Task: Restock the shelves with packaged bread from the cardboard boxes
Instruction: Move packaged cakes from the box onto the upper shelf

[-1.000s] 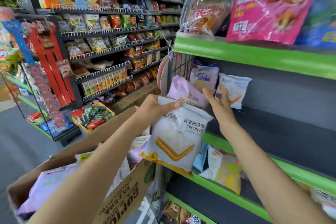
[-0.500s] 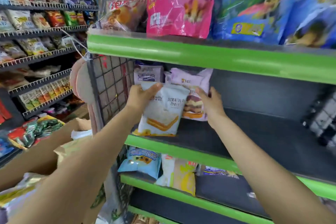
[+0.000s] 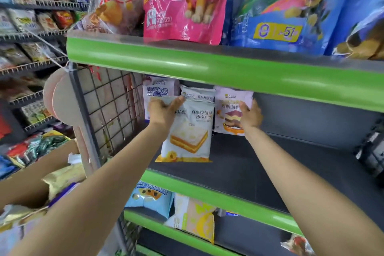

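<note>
My left hand (image 3: 164, 111) grips the top left corner of a white sandwich-bread packet (image 3: 189, 133), which stands on the dark middle shelf (image 3: 259, 164). Right of it stands a pale purple cake-bread packet (image 3: 230, 114), and my right hand (image 3: 250, 115) holds its right edge. Behind them stand another white packet (image 3: 197, 93) and a purple-and-white packet (image 3: 159, 89). The cardboard box (image 3: 31, 170) with more packets sits at the lower left.
A wire grid panel (image 3: 108, 110) closes the shelf's left end. Large pink (image 3: 180, 4) and blue (image 3: 291, 8) snack bags fill the shelf above. Blue (image 3: 149, 199) and yellow-white (image 3: 197, 218) packets lie on the shelf below. Snack racks (image 3: 31, 27) line the aisle at left.
Both hands moved deeper into the middle shelf. The white packet went from mid-air to standing on the shelf, and the purple packet now stands upright beside it.
</note>
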Tool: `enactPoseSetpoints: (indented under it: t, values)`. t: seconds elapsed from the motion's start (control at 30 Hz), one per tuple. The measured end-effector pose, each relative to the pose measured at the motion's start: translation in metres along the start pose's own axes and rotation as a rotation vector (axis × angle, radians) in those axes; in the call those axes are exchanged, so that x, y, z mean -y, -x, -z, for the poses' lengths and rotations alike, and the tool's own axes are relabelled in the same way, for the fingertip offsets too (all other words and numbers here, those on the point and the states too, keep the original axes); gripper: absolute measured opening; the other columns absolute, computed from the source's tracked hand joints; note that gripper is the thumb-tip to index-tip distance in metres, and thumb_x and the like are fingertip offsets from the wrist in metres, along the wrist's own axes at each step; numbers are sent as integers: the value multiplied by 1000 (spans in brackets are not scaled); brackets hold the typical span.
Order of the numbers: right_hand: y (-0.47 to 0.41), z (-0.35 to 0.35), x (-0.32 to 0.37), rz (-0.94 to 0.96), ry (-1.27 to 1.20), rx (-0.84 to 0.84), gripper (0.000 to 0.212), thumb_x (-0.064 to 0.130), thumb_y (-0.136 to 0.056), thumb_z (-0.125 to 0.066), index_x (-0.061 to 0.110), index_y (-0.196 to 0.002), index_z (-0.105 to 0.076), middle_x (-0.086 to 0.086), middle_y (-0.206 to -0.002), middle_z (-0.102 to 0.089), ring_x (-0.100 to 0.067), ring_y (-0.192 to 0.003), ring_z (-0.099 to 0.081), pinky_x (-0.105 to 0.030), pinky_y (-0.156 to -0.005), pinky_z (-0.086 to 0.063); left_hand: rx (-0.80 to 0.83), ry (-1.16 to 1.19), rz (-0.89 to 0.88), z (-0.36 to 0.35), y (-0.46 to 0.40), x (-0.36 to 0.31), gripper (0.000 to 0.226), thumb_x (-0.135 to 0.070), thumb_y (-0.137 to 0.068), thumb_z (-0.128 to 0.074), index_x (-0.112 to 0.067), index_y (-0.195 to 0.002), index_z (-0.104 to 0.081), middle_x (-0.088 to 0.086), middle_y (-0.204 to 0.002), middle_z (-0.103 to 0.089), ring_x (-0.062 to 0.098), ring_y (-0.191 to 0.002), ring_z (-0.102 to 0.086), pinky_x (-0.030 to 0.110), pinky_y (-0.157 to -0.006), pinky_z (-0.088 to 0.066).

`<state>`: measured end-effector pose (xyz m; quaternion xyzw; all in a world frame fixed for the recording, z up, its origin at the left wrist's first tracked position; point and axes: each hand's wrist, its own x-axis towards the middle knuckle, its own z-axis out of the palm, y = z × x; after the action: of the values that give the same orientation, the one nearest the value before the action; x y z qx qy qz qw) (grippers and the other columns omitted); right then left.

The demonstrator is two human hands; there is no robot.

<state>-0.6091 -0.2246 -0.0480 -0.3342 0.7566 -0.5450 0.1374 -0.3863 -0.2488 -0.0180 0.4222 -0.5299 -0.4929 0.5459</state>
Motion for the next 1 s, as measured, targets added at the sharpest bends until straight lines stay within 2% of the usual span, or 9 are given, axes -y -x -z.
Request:
enactPoseSetpoints:
  t: [0.17,0.3,0.5,0.6,0.67,0.8,0.87,0.93,1.0]
  values:
    - [-1,-9,-27,-51,250,49,55,21,-88,-63,2,-129,-32,-26,-134,-41,-43,-120,-46,-43,-94,-40,61,-43,10,-3,4,4,26,-24,-84,-70,-6,-76,-52,3,-63,-45,12,-51,-37,16,-43,-32]
    - [1,-8,-31,-31,304,64,52,22,-90,-61,-1,-125,-31,-26,-134,-43,-44,-119,-48,-45,-90,-42,54,-41,39,-3,5,2,26,-21,-85,-69,-12,-63,-58,-8,-50,-54,0,-41,-48,12,-47,-39]
    - [-7,-6,-27,-18,102,75,56,28,-85,-67,-1,-122,-37,-22,-128,-49,-37,-115,-52,-40,-92,-43,44,14,97,-2,4,-4,22,-21,-85,-69,-15,-65,-62,-3,-57,-63,18,-60,-55,27,-60,-44]
    - [-6,-6,-23,-82,89,44,66,28,-83,-69,-1,-130,-33,-26,-132,-45,-38,-122,-45,-41,-98,-40,54,9,90,-1,4,-7,21,-26,-82,-71,-7,-81,-62,12,-83,-57,22,-76,-52,33,-65,-44]
    - [4,-4,-17,-96,83,-56,73,26,-82,-70,0,-136,-28,-28,-134,-38,-41,-125,-39,-39,-101,-35,54,5,82,1,3,-7,25,-29,-82,-71,-10,-92,-58,13,-86,-55,23,-77,-51,35,-67,-44]
    - [47,4,-8,220,3,-200,56,12,-84,-67,4,-132,-39,-22,-128,-39,-34,-119,-40,-26,-97,-32,-22,26,127,11,-1,-1,30,-27,-82,-72,-2,-98,-62,10,-77,-61,22,-69,-56,34,-66,-49]
    - [70,6,-3,340,-39,-27,39,14,-88,-63,8,-123,-46,-11,-117,-49,-25,-107,-52,-25,-90,-41,-50,22,163,16,-3,1,29,-25,-81,-73,-3,-98,-64,6,-76,-64,22,-72,-58,35,-72,-50]
    - [91,6,7,272,-133,328,27,24,-92,-58,15,-116,-48,3,-104,-58,-13,-96,-58,-28,-89,-45,-37,48,211,19,-4,1,21,-21,-82,-71,-7,-96,-65,2,-77,-64,22,-71,-60,32,-72,-51]
    - [105,1,14,153,-219,687,28,32,-92,-56,26,-118,-49,11,-110,-60,-7,-103,-58,-33,-98,-46,-3,88,239,18,-3,2,24,-20,-82,-71,-6,-100,-64,3,-82,-66,24,-78,-63,34,-78,-53]
